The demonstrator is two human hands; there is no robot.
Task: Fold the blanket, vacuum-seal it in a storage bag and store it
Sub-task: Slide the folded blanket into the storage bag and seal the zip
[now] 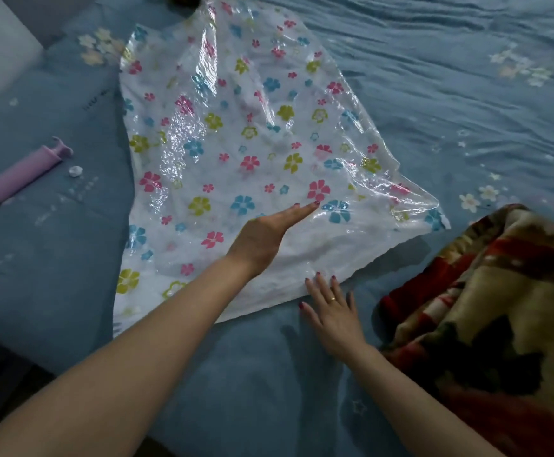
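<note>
Head cam: storage bag (236,143) w/ flower print lies flat on the blue bed sheet (467,77). Left hand (265,235) flat on it, fingers straight; right hand (331,311) spread, fingertips touching bag's near edge. Neither's gripping anything. Blanket (486,311) bunched up to the right, purple pump (18,174) off to the left.

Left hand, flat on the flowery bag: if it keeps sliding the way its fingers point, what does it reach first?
Only more of the storage bag: the left hand points up and right across it, toward its far right edge, then the blue bedsheet.
</note>
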